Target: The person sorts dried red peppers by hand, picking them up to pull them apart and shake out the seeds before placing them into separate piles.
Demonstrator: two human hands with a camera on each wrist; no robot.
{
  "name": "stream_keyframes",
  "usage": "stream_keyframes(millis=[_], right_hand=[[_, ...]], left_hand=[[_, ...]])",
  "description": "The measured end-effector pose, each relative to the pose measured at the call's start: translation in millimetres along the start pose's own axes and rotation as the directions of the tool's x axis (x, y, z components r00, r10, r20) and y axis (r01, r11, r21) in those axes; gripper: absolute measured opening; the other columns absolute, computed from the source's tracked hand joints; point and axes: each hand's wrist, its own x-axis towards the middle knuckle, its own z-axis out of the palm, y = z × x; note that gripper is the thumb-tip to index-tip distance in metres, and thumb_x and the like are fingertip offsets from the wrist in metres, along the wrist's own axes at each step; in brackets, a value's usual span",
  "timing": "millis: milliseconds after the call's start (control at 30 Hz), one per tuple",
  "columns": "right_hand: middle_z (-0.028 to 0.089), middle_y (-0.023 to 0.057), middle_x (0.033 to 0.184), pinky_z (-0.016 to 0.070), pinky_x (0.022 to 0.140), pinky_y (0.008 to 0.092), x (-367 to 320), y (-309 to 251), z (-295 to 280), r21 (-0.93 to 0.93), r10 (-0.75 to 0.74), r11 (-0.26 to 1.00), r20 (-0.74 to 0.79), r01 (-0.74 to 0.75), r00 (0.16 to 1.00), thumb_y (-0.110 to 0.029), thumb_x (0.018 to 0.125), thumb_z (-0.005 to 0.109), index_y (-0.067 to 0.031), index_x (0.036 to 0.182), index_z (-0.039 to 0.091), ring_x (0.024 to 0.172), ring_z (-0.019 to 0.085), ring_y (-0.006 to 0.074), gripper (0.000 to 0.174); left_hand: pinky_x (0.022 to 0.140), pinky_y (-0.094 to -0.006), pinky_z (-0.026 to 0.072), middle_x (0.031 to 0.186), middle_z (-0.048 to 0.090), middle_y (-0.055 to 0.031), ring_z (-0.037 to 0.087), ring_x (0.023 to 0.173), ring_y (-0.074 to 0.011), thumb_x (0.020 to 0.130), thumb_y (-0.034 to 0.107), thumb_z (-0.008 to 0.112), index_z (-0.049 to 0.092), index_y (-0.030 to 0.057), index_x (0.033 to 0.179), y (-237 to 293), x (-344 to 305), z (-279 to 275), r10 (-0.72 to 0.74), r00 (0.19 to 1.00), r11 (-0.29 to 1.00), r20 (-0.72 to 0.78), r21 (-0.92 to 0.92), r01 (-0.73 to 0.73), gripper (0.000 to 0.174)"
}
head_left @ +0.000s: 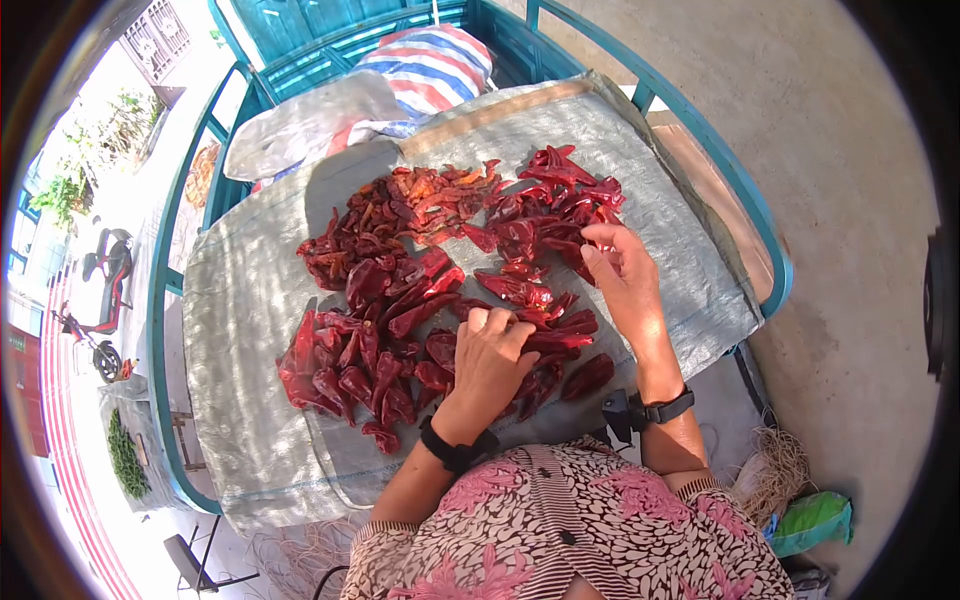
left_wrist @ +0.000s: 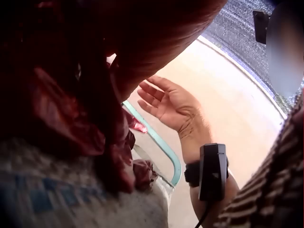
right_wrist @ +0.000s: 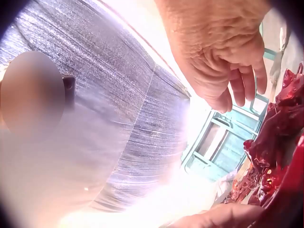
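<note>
Item 1: red peppers (head_left: 388,375), qty many, loose heap on grey woven sheet (head_left: 245,290), ctr of head view; shrivelled orange-red lot (head_left: 440,195) at heap's upper edge.

Item 2: L hand (head_left: 490,365), ctr, over lower heap. Fingers bent down onto peppers; grip on any one pc. can't tell, tips partly hid.

Item 3: R hand (head_left: 628,290), right of ctr, beside heap's upper-R part. Fingers loosely bent, nothing in them; R-wrist view shows palm bare, peppers off to R edge of frame.

Item 4: bright pepper (head_left: 562,341), just R of L thumb, long axis approx. L–R across frame. Contact w/ thumb: can't tell. L hand nearer.

Item 5: dark pepper (head_left: 588,377), lower R edge of heap, long axis lower L to upper R. Lies R and slightly below L fingers, well below R fingertips; L hand nearer.

Note (judgemt.): key relation = item 4 beside L thumb, lying sideways; R fingers farther, up and to R.
</note>
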Motion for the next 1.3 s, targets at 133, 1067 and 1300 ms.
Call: stream_keyframes(millis=[133, 1067, 1300], right_hand=[[0.071, 0.0069, 0.093, 0.0525, 0.073, 0.0327, -5.5, -2.7, -9.4, -0.026, 0.13, 0.991, 0.204, -0.128, 0.97, -0.018, 0.095, 0.071, -0.0044, 0.108, 0.07, 0.08, 0.067, 0.0186, 0.019], [0.068, 0.0096, 0.102, 0.0529, 0.079, 0.042, -19.9, 5.0, -31.4, -0.531, 0.06, 0.765, 0.623, 0.364, 0.78, -0.014, 0.083, 0.072, -0.01, 0.104, 0.066, 0.096, 0.067, 0.0325, 0.022], [0.066, 0.0079, 0.104, 0.0523, 0.083, 0.041, -15.9, 2.6, -24.5, -0.409, 0.101, 0.895, 0.573, 0.176, 0.813, -0.007, 0.081, 0.072, -0.0119, 0.11, 0.068, 0.096, 0.065, 0.0329, 0.029]], left_hand=[[0.083, -0.0422, 0.0437, 0.095, 0.066, -0.005, 0.057, 0.095, -0.029, 0.071, 0.008, 0.083, 0.066, 0.0106, 0.095, -0.1, 1.3, 1.4, -0.04, 0.996, 0.999, 0.084, 0.004, 0.039, 0.03], [0.081, -0.0265, 0.0524, 0.119, 0.065, -0.0068, 0.064, 0.099, -0.012, 0.098, 0.008, 0.066, 0.062, 0.0036, 0.13, -11.2, 5.3, 14.4, -0.383, 0.922, 0.64, 0.057, -0.703, 0.31, 0.033], [0.077, -0.0257, 0.052, 0.108, 0.069, -0.0083, 0.063, 0.088, -0.0126, 0.097, 0.008, 0.067, 0.062, 0.003, 0.132, 1.5, 7.0, 2.6, -0.298, 0.954, 0.77, 0.014, -0.588, 0.249, 0.035]])
